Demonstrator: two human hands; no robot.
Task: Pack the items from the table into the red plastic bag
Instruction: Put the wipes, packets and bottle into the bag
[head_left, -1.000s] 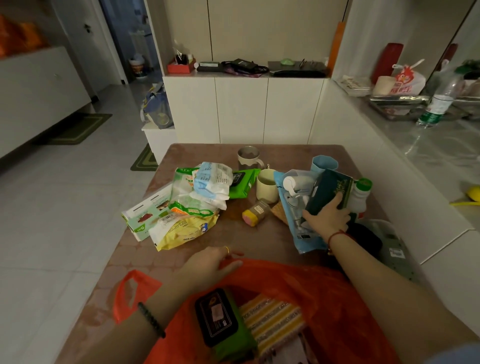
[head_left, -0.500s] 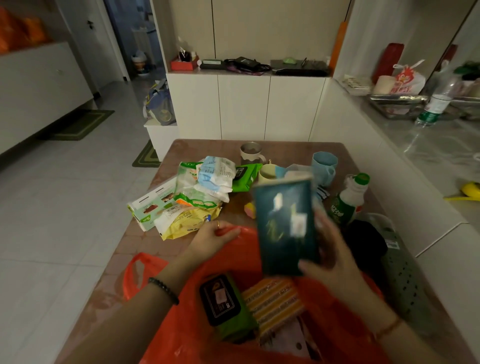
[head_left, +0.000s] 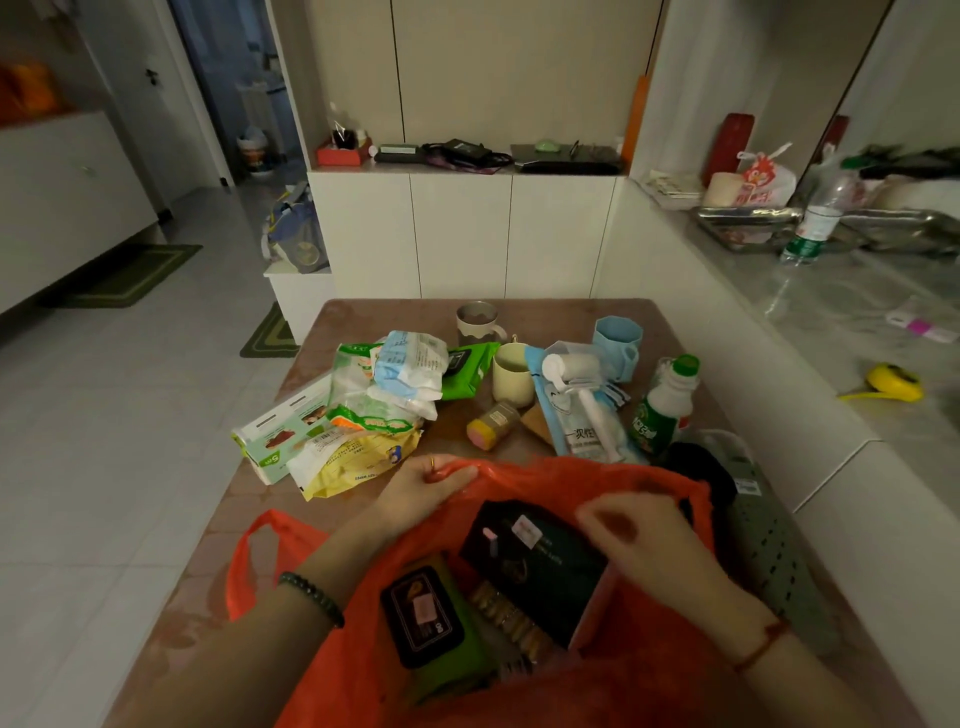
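The red plastic bag (head_left: 649, 675) lies open at the table's near edge. My left hand (head_left: 423, 486) pinches its far rim. Inside it lie a dark green box (head_left: 540, 566), a green wipes pack with a black lid (head_left: 423, 616) and a biscuit pack (head_left: 511, 621). My right hand (head_left: 639, 535), blurred, hovers at the box's upper right edge with fingers loosely apart. On the table beyond sit a yellow packet (head_left: 358, 460), a green-and-white box (head_left: 280, 434), a mask packet (head_left: 410, 369), a small jar (head_left: 493, 423), a lint roller packet (head_left: 582, 410) and a green-capped bottle (head_left: 667, 402).
Also on the brown table (head_left: 363, 322) are a cream mug (head_left: 511, 374), a grey mug (head_left: 478, 322), a blue cup (head_left: 618, 343) and a second green wipes pack (head_left: 467, 366). A grey perforated basket (head_left: 769, 545) lies at the right edge, against a white counter wall.
My right hand lifted the dark green box from the table's right side, carried it over the bag, and the box now lies inside. My left hand kept holding the rim.
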